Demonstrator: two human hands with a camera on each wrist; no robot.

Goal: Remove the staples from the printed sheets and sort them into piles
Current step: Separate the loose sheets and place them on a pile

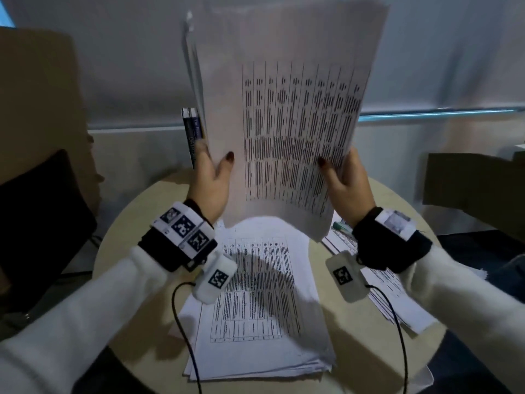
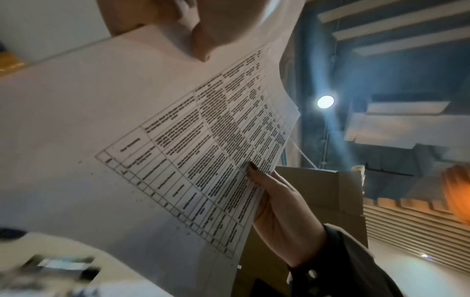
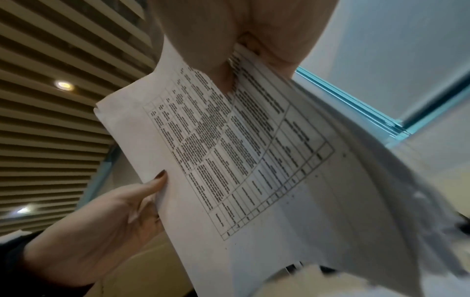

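Note:
A thick bundle of printed sheets (image 1: 287,109) with a table of text stands upright in the air above the round table (image 1: 366,345). My left hand (image 1: 211,177) grips its left edge, thumb on the front. My right hand (image 1: 345,180) grips its right edge, thumb across the print. The bundle (image 2: 152,124) fills the left wrist view, where the right hand (image 2: 282,211) also shows. In the right wrist view the bundle (image 3: 254,160) shows with the left hand (image 3: 106,221) on its edge. No staple is visible. A pile of printed sheets (image 1: 255,308) lies flat below.
A second spread of sheets (image 1: 397,297) lies at the table's right. Upright books (image 1: 193,135) stand behind the bundle. Cardboard boxes stand at the left (image 1: 42,95) and right (image 1: 471,183). A dark chair back (image 1: 37,223) is at the left.

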